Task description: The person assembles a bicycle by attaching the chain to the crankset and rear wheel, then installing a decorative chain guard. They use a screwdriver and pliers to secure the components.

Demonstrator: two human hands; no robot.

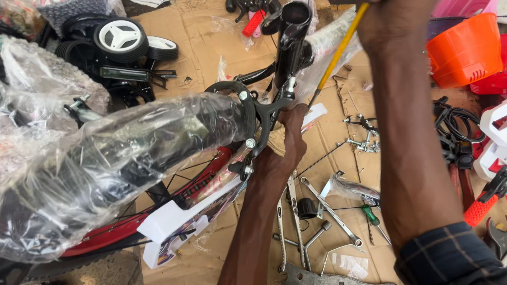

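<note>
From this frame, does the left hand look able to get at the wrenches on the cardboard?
Probably yes. The left hand grips the brake caliper, but the wrenches lie uncovered just beneath its forearm; it would have to let go first.

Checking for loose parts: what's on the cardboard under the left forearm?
Beside the left hand and forearm, on the cardboard: silver wrenches, a black cap, a green-handled screwdriver. Anything directly beneath the forearm is hidden.

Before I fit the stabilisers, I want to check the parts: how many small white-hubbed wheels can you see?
2, both top left on the cardboard: one upright white-hubbed wheel and a second lying just right of it. More may be hidden under the plastic wrap.
</note>
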